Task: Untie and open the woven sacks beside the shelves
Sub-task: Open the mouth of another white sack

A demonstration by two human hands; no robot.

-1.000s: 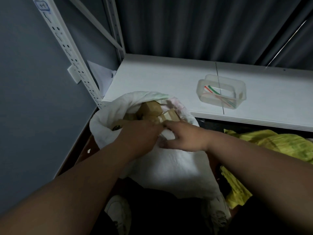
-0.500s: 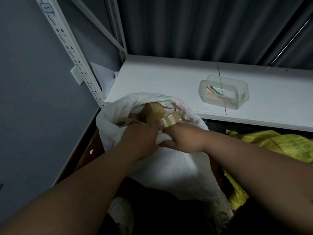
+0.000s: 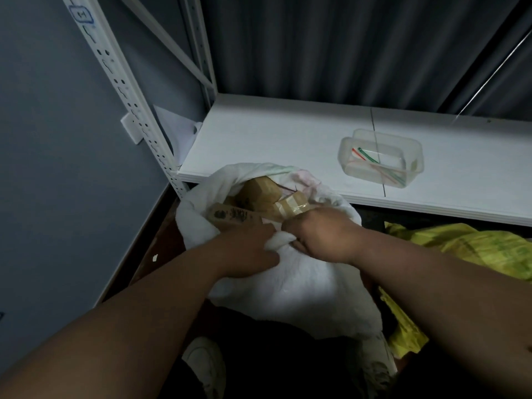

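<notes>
Both hands, left hand [image 3: 247, 249] and right hand [image 3: 322, 237], bunch the white sack [image 3: 302, 292] rim; risk: tug too hard, taped boxes [image 3: 259, 194] spill.

White shelf [image 3: 259, 133], low on the rack.
A clear tub [image 3: 403, 145] of coloured ties sits on it, right of middle.

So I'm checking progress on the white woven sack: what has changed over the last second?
Both hands now bunch the near rim of the white woven sack: the left hand and right hand have pulled it down toward the person, baring more of the brown taped parcels. The clear plastic tub and yellow sack lie unchanged.
</notes>
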